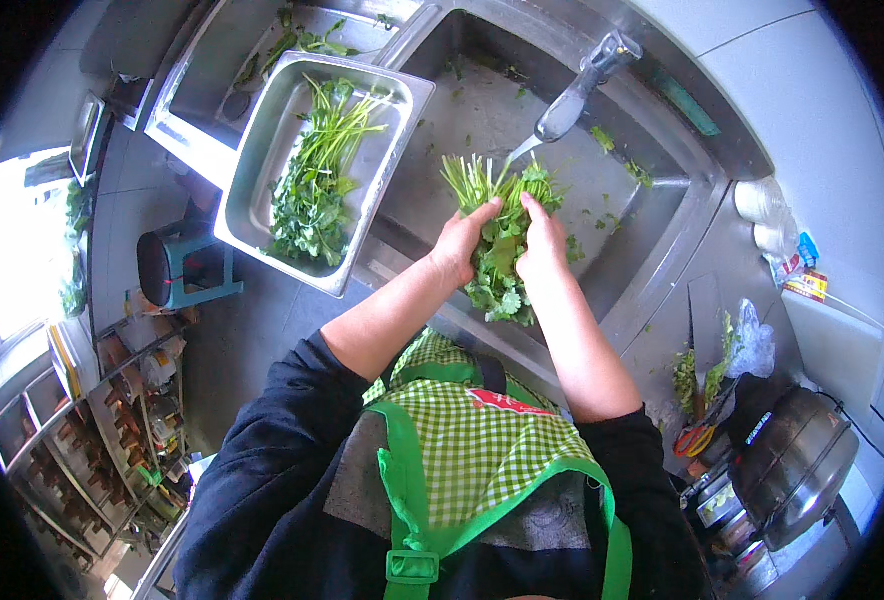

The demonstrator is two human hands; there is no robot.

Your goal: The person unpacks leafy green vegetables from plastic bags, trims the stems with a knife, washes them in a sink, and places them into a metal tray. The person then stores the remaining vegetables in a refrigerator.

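Both my hands grip one bunch of cilantro over a stainless-steel sink basin. My left hand holds its left side and my right hand its right side. The cut stems point away from me, and the leaves hang towards my apron. From the faucet, water runs onto the stem ends. To the left, a steel pan straddles the sink's divider and front rim. More cilantro lies in it, stems at the far end.
Leaf scraps stick to the basin's floor and wall. A second basin at the left holds loose greens. On the right counter are a cleaver, scissors, a plastic bag and a white cutting board. A blue stool stands at left.
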